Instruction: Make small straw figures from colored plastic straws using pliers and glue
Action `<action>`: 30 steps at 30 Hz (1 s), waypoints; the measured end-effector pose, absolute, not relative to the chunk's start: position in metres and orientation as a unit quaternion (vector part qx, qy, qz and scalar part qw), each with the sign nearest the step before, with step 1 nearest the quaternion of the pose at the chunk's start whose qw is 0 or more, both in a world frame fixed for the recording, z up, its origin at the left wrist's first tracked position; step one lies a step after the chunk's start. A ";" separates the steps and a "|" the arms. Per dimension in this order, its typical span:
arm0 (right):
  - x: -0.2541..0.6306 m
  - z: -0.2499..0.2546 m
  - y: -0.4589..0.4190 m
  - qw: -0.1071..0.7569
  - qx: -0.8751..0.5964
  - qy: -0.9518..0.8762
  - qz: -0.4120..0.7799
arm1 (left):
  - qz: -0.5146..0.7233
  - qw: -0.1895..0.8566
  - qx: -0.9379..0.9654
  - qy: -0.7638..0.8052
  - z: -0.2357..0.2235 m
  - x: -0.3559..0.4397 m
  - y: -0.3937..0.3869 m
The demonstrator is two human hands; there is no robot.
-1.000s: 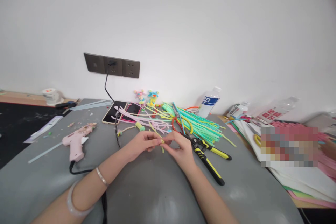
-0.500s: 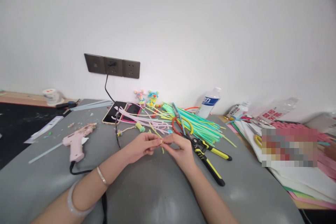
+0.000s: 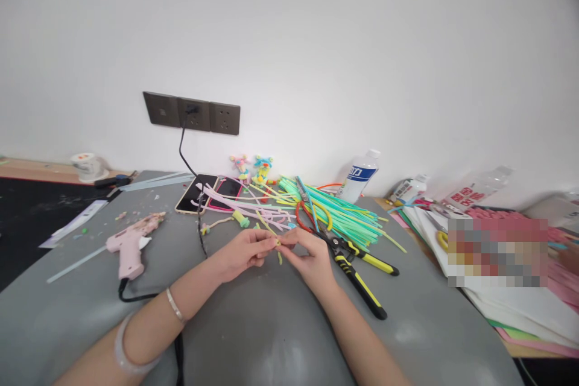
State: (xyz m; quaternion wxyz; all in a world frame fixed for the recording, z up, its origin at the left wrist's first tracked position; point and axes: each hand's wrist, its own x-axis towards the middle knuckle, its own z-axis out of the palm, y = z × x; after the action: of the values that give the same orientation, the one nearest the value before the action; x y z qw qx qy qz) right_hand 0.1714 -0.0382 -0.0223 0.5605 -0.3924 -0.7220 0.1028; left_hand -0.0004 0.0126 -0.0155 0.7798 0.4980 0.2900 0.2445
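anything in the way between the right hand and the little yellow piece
Nothing visible: the right hand meets the yellow piece at its fingertips. The pliers lie off to the right, not between.

My left hand (image 3: 246,253) and right hand (image 3: 310,255) sit close together, each pinching with thumb (image 3: 265,246) and bent forefinger (image 3: 261,234), though I can't quite tell whether they touch; my forearms (image 3: 355,330) slope back and outward behind them.

2 hands (image 3: 237,255), 2 bracelets (image 3: 119,344), 2 phones (image 3: 192,196), 2 small figures (image 3: 262,170) — 1 glue gun (image 3: 131,246), 3 wall plates (image 3: 225,118).
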 end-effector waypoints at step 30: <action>0.177 -0.029 -0.032 0.399 -0.436 -0.769 0.244 | 0.280 0.319 0.811 0.403 -0.017 -0.023 0.045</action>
State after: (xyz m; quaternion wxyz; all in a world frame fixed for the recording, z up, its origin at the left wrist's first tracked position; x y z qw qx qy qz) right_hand 0.1769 -0.0322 -0.0295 0.3988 -0.4356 -0.7691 0.2441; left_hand -0.0228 0.0449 -0.0174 0.3192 0.8106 0.4034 0.2797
